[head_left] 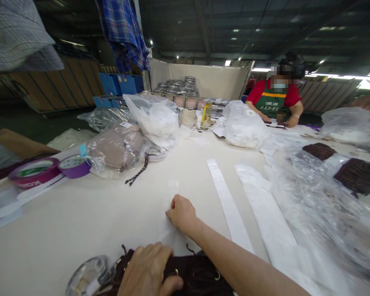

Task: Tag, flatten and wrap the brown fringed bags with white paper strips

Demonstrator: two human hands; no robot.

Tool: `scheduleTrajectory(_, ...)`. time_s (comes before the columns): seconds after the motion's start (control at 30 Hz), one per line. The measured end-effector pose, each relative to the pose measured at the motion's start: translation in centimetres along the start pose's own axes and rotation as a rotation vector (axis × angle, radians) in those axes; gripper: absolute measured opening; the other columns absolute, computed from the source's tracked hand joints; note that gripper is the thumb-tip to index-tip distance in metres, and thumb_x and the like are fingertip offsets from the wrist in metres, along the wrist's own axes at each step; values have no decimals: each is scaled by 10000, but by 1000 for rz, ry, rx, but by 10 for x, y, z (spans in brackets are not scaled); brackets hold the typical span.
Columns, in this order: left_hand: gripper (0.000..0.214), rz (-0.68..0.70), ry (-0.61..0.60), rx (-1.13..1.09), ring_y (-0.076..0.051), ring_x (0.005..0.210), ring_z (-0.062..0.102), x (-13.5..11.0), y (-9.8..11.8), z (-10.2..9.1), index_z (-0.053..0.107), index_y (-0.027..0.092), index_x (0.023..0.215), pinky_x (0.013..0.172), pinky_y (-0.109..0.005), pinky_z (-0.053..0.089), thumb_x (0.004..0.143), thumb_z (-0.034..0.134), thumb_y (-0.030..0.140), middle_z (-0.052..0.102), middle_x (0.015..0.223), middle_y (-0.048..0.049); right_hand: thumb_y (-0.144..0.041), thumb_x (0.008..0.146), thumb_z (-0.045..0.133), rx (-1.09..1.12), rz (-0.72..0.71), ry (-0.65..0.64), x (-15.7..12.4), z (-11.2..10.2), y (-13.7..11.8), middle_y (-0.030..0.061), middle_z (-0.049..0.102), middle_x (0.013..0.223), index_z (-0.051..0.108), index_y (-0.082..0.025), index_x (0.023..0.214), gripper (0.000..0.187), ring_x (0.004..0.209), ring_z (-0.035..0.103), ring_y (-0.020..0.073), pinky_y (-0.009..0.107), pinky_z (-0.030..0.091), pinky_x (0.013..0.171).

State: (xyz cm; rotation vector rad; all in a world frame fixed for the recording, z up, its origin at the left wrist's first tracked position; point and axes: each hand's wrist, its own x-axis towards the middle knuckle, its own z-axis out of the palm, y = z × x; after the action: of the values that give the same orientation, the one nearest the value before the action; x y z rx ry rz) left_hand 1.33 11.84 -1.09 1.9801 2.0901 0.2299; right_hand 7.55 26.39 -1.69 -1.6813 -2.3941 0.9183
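My left hand (149, 267) lies over a dark brown fabric piece (200, 273) with small metal eyelets and thin cords. Its fingers curl over the far edge, and the thumb presses on the near side. Just beyond, my right hand (181, 213) is closed in a fist low over the table. A thin, see-through whitish strip (172, 187) shows faintly above and below that fist; the fingers hide where they meet it. Beside the left hand sits a clear roll of tape (88, 273). White paper strips (226, 197) lie to the right of my forearm.
Purple tape rolls (75, 165) and a bagged beige item (117, 148) are at left. Filled plastic bags (246, 125) and a yellow bottle (206, 116) stand at the back. Crumpled clear plastic (323, 205) and brown fringed bundles (359, 176) occupy the right. A co-worker (274, 94) works opposite.
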Motion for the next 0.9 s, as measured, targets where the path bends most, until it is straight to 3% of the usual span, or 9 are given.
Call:
scheduleTrajectory(0.07,99,-8,-7,28,-231,810,589,1,3,6,605,240,805,715,-338,365,719,652,252,642,838,-5,-241,710,634,-11,11,47,-3,-1,-1,177,636,1066,560,-78,1095,424,996,607,265,331,455,826)
scheduleTrajectory(0.13,67,-51,-43,39,-239,821,573,3,6,6,595,227,788,730,-359,348,741,639,247,631,822,-12,-291,682,676,-13,26,35,-3,-1,-4,195,637,1058,577,-63,1065,457,996,607,285,340,461,817)
scheduleTrajectory(0.27,127,-115,-203,-7,-258,875,544,7,8,-5,594,208,826,769,-389,324,771,588,323,623,865,-41,-197,646,671,0,44,-77,2,6,-9,127,702,826,661,-124,780,153,803,669,250,281,493,637)
scheduleTrajectory(0.33,169,-141,-245,-16,-270,912,523,9,10,-10,595,197,835,781,-397,316,774,570,353,609,903,-60,-150,671,630,-2,36,-77,1,8,-10,101,705,782,660,-141,739,75,776,674,228,265,490,632)
scheduleTrajectory(0.47,147,-138,-207,-60,-260,966,485,8,11,-11,582,187,841,798,-388,302,793,541,320,580,971,-59,-199,785,567,-27,26,80,-7,4,-10,147,649,1050,592,-123,1019,247,975,624,232,310,463,811)
scheduleTrajectory(0.6,132,-137,-177,-91,-248,933,489,6,11,-7,575,183,835,789,-383,289,784,557,303,589,935,-47,-278,696,692,-30,73,129,-6,2,-12,219,627,1050,551,-48,1069,461,975,618,282,351,461,820)
scheduleTrajectory(0.83,150,-164,-166,-103,-247,904,497,6,11,-4,579,170,817,766,-377,277,760,607,305,592,896,-43,-137,641,639,64,83,23,12,14,-12,108,712,804,680,-139,746,112,795,666,244,279,464,613)
scheduleTrajectory(0.9,171,-159,-155,-114,-248,901,498,7,10,-3,578,167,805,761,-374,276,749,628,320,593,888,-41,-114,647,603,81,70,6,14,16,-11,89,713,743,682,-155,685,96,739,668,224,262,444,573)
